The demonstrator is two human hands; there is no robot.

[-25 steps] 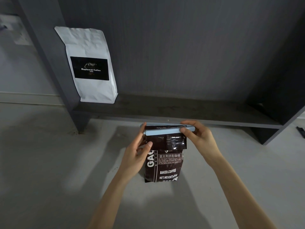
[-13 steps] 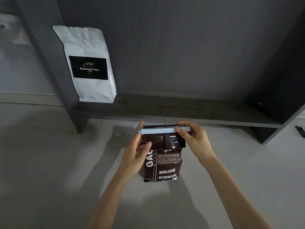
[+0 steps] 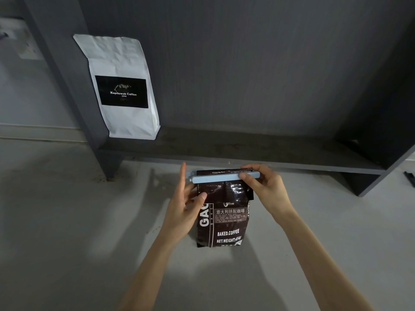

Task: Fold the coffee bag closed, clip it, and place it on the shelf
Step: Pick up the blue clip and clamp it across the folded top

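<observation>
A dark brown coffee bag [image 3: 226, 223] stands upright on the grey floor, just in front of the low dark shelf [image 3: 247, 151]. A long pale blue clip [image 3: 217, 177] lies across its folded top. My right hand [image 3: 265, 187] pinches the clip's right end between thumb and fingers. At the bag's upper left side is my left hand [image 3: 186, 203], thumb on the bag's front and fingers raised along the clip's left end.
A white coffee bag [image 3: 122, 86] with a black label leans in the shelf's left corner against the dark upright panel [image 3: 67, 75]. The shelf's right side panel [image 3: 381, 171] stands at the far right. A small dark object [image 3: 409, 177] lies on the floor at the right edge.
The bag and both hands have shifted slightly left and up in view. My left fingers have spread, and the clip lies flatter across the bag's top.
</observation>
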